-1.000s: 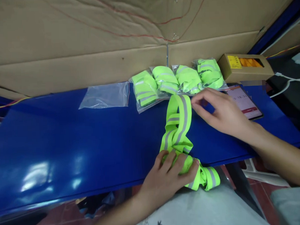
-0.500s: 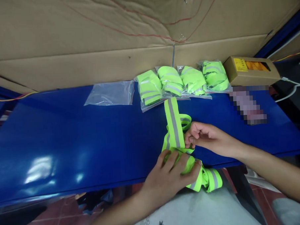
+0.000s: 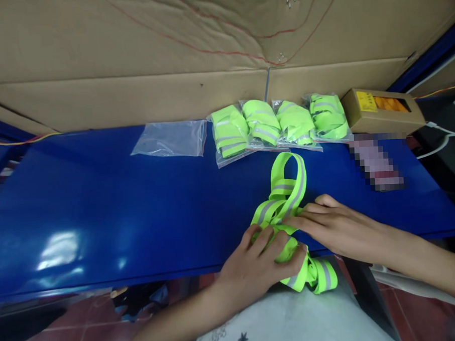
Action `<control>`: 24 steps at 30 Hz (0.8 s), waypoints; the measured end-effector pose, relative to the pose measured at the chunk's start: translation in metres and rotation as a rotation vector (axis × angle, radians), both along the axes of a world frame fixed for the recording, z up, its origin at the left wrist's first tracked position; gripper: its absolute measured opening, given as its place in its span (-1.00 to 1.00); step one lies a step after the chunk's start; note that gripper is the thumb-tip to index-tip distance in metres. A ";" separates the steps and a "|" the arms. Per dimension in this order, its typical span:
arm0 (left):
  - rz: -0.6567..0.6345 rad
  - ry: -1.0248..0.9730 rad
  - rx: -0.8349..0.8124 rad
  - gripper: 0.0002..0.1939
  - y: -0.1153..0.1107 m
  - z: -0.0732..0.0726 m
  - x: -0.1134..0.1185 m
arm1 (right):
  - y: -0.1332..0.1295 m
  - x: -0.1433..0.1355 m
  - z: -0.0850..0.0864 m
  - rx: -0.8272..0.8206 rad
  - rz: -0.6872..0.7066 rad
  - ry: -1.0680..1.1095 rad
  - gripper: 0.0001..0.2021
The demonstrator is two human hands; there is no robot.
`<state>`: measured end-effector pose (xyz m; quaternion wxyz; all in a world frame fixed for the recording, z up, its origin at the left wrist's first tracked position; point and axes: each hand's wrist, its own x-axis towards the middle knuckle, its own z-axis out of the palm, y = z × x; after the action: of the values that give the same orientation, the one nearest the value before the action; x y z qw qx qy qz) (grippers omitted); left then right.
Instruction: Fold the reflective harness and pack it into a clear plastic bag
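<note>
A neon-yellow reflective strap [image 3: 301, 180] with a grey stripe lies gathered at the table's front edge, and part of it hangs over my lap. One loop of it stands up beyond my hands. My left hand [image 3: 254, 262] is closed around the bunched part, its fingers bent over the folds. At the right side of the bundle, my right hand [image 3: 324, 224] presses its fingertips on the strap at the foot of the loop. Its thumb is hidden.
Along the back of the blue table [image 3: 138, 209] stand several clear bags of folded neon straps [image 3: 261, 121]. An empty-looking clear bag [image 3: 169, 139] lies left of them. To the right are a cardboard box [image 3: 364, 122] and a blurred-out object [image 3: 380, 164]. A cardboard wall [image 3: 134, 99] rises behind.
My right hand has turned palm down and moved onto the strap. The upright strap piece has bent over into a loop farther right. My left hand keeps its hold.
</note>
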<state>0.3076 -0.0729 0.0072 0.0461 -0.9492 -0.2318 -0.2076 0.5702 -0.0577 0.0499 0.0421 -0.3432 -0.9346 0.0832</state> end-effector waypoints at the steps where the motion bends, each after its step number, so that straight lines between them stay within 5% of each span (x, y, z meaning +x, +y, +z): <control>1: 0.000 0.000 -0.002 -0.56 0.000 0.000 0.000 | 0.000 0.000 0.001 0.074 0.023 -0.041 -0.60; 5: -0.011 0.004 -0.004 -0.59 0.000 0.000 0.001 | 0.002 -0.003 0.014 0.313 0.107 -0.206 -0.67; 9: -0.016 -0.007 0.008 -0.59 0.001 -0.001 0.001 | 0.002 -0.008 0.025 0.382 0.165 -0.262 -0.66; 11: -0.015 0.007 0.008 -0.58 0.001 -0.001 0.000 | 0.001 -0.009 0.028 0.344 0.102 -0.240 -0.71; 16: -0.009 0.008 0.012 -0.57 0.001 -0.001 -0.001 | 0.011 -0.005 0.041 -0.096 -0.043 0.076 -0.79; 21: -0.002 0.004 0.014 -0.55 0.000 -0.003 0.000 | 0.039 -0.015 0.042 0.178 -0.035 0.131 -0.59; 24: -0.001 -0.004 0.004 -0.55 0.000 -0.003 0.001 | 0.055 -0.014 0.031 0.078 -0.028 -0.018 -0.57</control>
<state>0.3088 -0.0728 0.0038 0.0474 -0.9488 -0.2311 -0.2100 0.5560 -0.0031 0.0805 0.0483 -0.3551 -0.9326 0.0430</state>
